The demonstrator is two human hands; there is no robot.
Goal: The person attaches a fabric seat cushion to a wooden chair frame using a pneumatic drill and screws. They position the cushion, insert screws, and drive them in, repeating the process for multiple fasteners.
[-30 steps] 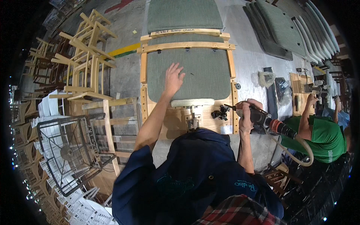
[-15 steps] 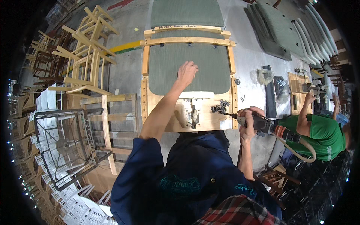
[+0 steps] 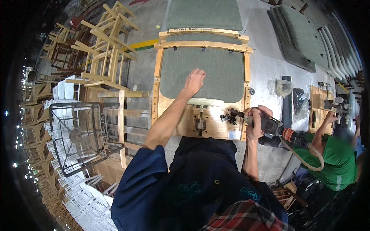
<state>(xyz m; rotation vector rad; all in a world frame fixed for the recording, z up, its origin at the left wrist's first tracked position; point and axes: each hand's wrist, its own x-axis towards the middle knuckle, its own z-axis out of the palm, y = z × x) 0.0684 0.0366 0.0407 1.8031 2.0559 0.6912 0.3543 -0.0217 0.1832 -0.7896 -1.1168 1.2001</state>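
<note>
My left hand rests on a grey-green upholstered panel with its fingers curled in; whatever they may hold is hidden. The panel lies in a wooden jig that has a crossbar over its far edge. Small black clips sit along that crossbar. In my right hand is a power screwdriver with an orange collar and a pale hose, pointing left. Its tip reaches a heap of small black parts on the jig's near board. Next to them stands a metal toggle clamp with a pale padded bar.
A stack of similar panels leans at the back right. Plastic bags lie right of the jig. A co-worker in green works at another bench on the right. Wooden chair frames and a black metal rack stand left.
The whole view has shifted, so the jig appears farther right and slightly lower. My left hand stays curled on the panel; the screwdriver's tip has come up to the black parts.
</note>
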